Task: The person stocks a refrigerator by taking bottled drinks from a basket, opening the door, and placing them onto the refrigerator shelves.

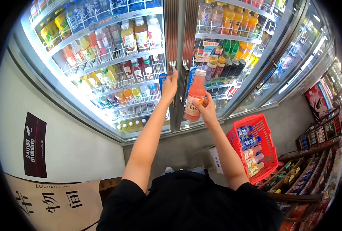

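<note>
My right hand (205,106) is wrapped round a pink drink bottle (196,94) with a white cap, held upright in front of the cooler doors. To its left, my left hand (170,86) has its fingers closed at the metal door handle (172,66) of the left glass door. Behind that door, lit shelves (113,56) hold rows of bottles. A red basket (270,148) stands on the floor at the right, below my right hand, with several bottles lying in it, some with blue labels and some pink or pale.
More cooler doors (290,73) run off to the right. Snack shelves (313,165) stand at the lower right. A cardboard box (208,159) is on the floor near my feet. A white panel (63,127) with a dark sign (35,145) is at the left.
</note>
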Action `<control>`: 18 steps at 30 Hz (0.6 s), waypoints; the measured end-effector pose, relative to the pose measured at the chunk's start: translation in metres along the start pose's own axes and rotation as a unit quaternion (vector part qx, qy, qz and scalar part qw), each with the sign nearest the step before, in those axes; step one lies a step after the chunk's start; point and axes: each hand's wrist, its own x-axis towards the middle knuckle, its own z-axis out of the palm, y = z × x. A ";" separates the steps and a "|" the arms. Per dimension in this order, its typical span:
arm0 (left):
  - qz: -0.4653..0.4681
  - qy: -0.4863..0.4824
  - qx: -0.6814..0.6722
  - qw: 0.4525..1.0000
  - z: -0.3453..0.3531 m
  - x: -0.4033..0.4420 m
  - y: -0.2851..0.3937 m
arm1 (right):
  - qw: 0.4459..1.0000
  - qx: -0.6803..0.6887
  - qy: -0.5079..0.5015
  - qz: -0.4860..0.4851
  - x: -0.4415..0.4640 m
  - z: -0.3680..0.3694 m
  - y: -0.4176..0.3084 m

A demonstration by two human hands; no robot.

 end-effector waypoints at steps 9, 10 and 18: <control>-0.132 -0.023 -0.171 0.976 0.009 0.018 0.007 | 0.998 -0.014 0.047 -0.031 -0.011 0.025 -0.022; -0.135 -0.039 -0.168 0.976 0.008 0.021 0.004 | 0.998 -0.017 0.049 -0.031 -0.014 0.026 -0.026; -0.158 -0.013 -0.191 0.969 0.011 0.008 0.012 | 0.997 -0.042 0.055 -0.041 -0.052 0.024 -0.049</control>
